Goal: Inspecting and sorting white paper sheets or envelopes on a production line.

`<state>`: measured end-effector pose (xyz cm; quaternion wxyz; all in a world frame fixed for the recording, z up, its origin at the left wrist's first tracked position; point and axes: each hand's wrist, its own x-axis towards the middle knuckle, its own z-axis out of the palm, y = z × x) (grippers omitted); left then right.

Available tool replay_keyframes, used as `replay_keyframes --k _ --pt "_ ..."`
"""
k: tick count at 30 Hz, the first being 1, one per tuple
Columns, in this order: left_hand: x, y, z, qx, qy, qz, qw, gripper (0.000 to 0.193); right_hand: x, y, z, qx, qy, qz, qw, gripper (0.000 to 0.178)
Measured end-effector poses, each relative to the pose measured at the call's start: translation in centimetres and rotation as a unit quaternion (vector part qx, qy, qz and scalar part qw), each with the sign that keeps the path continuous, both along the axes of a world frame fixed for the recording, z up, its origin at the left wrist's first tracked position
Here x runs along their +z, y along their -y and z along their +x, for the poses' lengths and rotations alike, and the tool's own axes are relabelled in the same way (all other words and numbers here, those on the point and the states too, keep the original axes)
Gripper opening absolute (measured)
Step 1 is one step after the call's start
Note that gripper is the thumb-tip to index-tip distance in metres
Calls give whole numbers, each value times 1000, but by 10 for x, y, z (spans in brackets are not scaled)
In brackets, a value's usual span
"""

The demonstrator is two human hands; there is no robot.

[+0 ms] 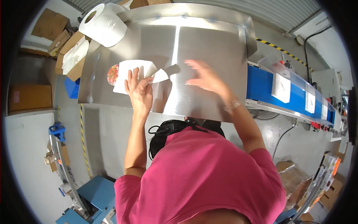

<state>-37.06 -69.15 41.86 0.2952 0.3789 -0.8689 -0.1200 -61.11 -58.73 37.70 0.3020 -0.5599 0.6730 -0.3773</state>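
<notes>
A fanned stack of flat white paper-like pieces [125, 71] lies on the left part of the steel table [209, 41]. My left hand [139, 93] is on the stack, its fingers over the top sheets. Its thumb is bent against a white piece [161, 76] that juts out to the right and looks raised. At the stack's left edge shows a round, red-patterned part [112, 75], partly covered by the white pieces. My right hand [205, 78] is over the middle of the table, slightly blurred, fingers and thumb apart with nothing between them.
A large white roll [103, 25] stands at the table's back left corner, beside an open cardboard box [74, 56] and a blue bin [72, 88]. On the right runs a blue conveyor belt [261, 84] carrying several white flat pieces [281, 89], under a clear cover.
</notes>
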Motion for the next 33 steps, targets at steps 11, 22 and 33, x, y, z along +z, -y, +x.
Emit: replay_keyframes --k 11,22,33 --pt "-2 13 13 44 71 -49 995 42 -33 -4 -5 -101 269 -30 957 52" --pt "-5 18 9 12 -14 -61 998 31 -25 -167 -157 -526 -403 145 734 57" --pt "-4 14 8 -3 6 -42 999 28 -3 77 45 75 57 -62 994 57"
